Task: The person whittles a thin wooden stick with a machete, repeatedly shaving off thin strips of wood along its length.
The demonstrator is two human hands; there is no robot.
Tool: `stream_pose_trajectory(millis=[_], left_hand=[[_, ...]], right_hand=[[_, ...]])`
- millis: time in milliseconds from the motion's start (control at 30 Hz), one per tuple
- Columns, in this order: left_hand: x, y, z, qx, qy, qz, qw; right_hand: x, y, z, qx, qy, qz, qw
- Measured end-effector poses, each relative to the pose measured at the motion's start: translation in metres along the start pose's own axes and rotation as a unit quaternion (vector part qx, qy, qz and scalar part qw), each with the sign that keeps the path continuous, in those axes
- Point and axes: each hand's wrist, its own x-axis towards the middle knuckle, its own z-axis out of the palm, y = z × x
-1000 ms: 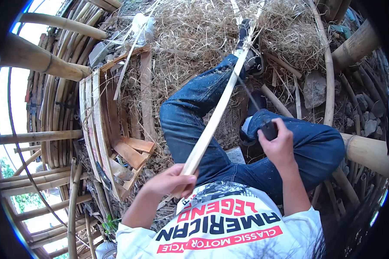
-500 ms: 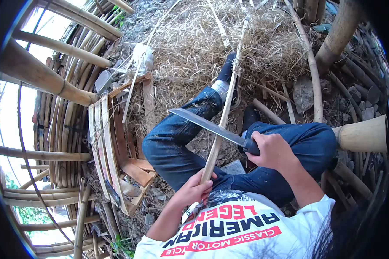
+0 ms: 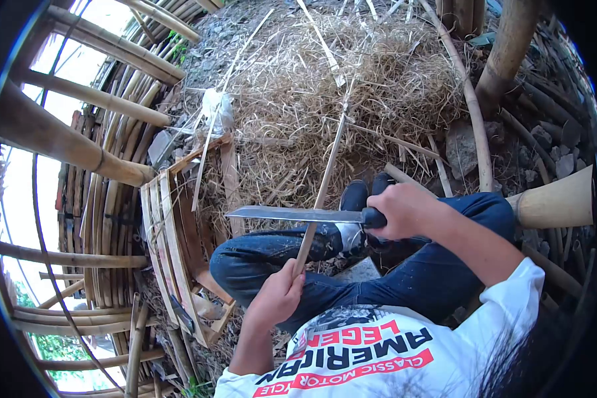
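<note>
A long, thin bamboo strip [image 3: 325, 180] runs from my lap up toward the pile of shavings. My left hand [image 3: 278, 293] is closed around its lower end. In my right hand [image 3: 399, 211] is the black handle of a long knife, my fingers wrapped round it. The knife's blade [image 3: 285, 213] points left and lies across the strip, above my left hand. Whether the edge touches the strip I cannot tell.
Curly shavings [image 3: 404, 86] cover the ground ahead. A wooden crate [image 3: 162, 232] stands at the left, beside a bamboo frame [image 3: 106, 99]. Thick bamboo poles [image 3: 507, 60] and stones [image 3: 464, 149] are at the right. My bent legs [image 3: 252, 265] flank the strip.
My right hand has moved up and slightly left, and the blade has turned nearly level. My left hand has shifted left and the strip with it. My left-side foot has drawn nearer.
</note>
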Motion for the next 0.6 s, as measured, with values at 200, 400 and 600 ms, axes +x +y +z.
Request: stream_pose_trajectory(millis=[200, 400, 600], left_hand=[[0.002, 0.024, -0.013, 0.13, 0.067, 0.021, 0.989], [0.014, 0.034, -0.024, 0.127, 0.043, 0.021, 0.991], [0.038, 0.037, -0.027, 0.136, 0.064, 0.025, 0.988]], right_hand=[[0.042, 0.044, -0.001, 0.0, -0.005, -0.051, 0.999], [0.054, 0.088, 0.001, 0.009, 0.08, 0.024, 0.996], [0.07, 0.091, 0.005, 0.041, 0.106, 0.06, 0.992]])
